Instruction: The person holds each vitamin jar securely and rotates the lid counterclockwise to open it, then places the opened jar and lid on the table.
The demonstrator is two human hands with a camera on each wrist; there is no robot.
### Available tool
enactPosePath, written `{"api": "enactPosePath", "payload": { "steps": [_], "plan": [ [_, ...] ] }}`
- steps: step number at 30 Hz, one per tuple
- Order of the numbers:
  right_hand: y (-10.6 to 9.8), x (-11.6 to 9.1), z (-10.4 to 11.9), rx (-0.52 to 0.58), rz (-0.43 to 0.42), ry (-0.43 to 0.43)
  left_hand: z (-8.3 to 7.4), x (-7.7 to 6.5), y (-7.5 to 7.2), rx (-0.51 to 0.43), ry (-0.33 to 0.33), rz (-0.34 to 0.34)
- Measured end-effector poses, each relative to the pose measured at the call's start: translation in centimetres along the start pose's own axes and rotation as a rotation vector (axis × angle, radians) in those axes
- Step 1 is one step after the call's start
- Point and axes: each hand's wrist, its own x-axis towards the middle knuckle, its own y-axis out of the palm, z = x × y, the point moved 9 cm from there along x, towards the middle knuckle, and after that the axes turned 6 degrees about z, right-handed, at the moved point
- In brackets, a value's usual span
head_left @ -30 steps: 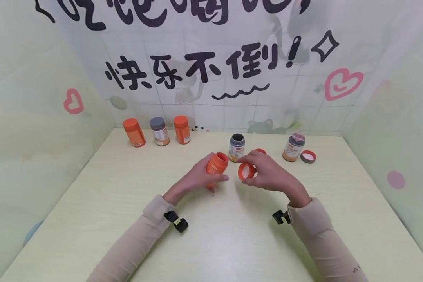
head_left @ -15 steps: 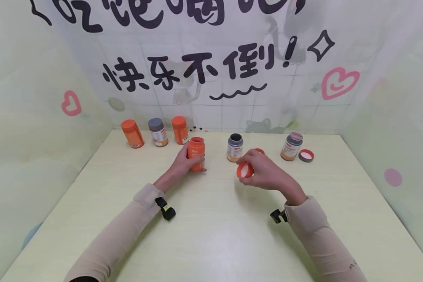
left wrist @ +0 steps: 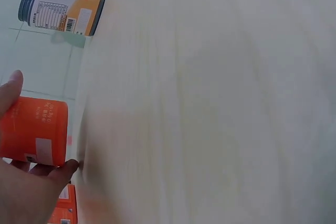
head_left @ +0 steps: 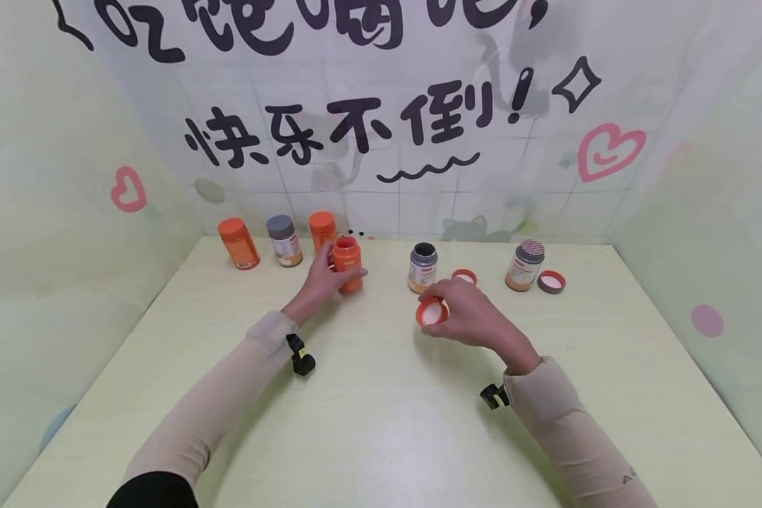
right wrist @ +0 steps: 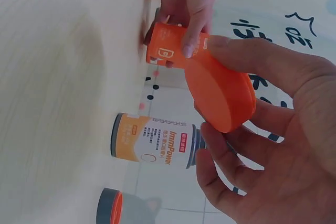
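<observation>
My left hand (head_left: 320, 279) grips an uncapped orange bottle (head_left: 349, 271) near the back, just in front of a capped orange bottle (head_left: 322, 227). In the left wrist view its fingers and thumb lie around the orange bottle (left wrist: 37, 129); whether the base touches the table I cannot tell. My right hand (head_left: 470, 314) pinches an orange lid (head_left: 432, 313) above the table, its white liner facing my head. The right wrist view shows the outer face of that lid (right wrist: 218, 93) between thumb and fingers. Behind it stands an uncapped grey-necked jar (head_left: 422, 271), its lid (head_left: 464, 275) lying beside it.
Back left stand another capped orange bottle (head_left: 238, 245) and a grey-capped jar (head_left: 284, 242). At back right is a jar with a patterned seal (head_left: 524, 267), its grey lid (head_left: 551, 282) lying beside it. A printed curtain (head_left: 279, 169) hangs behind the table.
My left hand has carried the uncapped orange bottle leftward and back, toward the capped orange bottle, bringing it upright from a tilt. My right hand, still pinching the orange lid, has shifted slightly left.
</observation>
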Motion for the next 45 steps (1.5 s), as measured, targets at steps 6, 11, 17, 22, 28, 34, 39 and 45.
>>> {"api": "enactPosePath", "payload": {
  "steps": [6,11,17,22,28,34,39,45],
  "plan": [
    [0.0,0.1,0.3,0.025,-0.005,-0.019,0.3,0.4,-0.2,0.026,-0.013,-0.002],
    [0.1,0.1,0.4,0.028,-0.023,-0.038,0.7,0.5,-0.2,0.037,-0.017,0.007],
    [0.5,0.6,0.4,0.009,-0.033,-0.044,0.9,0.7,0.0,0.046,0.003,0.027],
    [0.7,2.2,1.1,-0.046,-0.005,-0.045,0.9,0.4,0.1,0.044,0.011,0.023],
    [0.7,4.8,2.7,-0.133,0.044,-0.039,0.9,0.2,0.3,0.051,0.015,0.032],
    [1.3,8.0,3.5,-0.143,0.067,0.009,1.1,0.0,0.3,0.097,-0.013,0.045],
    [2.5,10.9,3.3,-0.150,0.077,0.007,1.3,-0.6,0.1,0.142,-0.043,0.054],
    [3.5,13.2,2.3,-0.172,0.063,0.065,1.4,-1.1,-0.6,0.161,-0.058,0.045]
  ]
}}
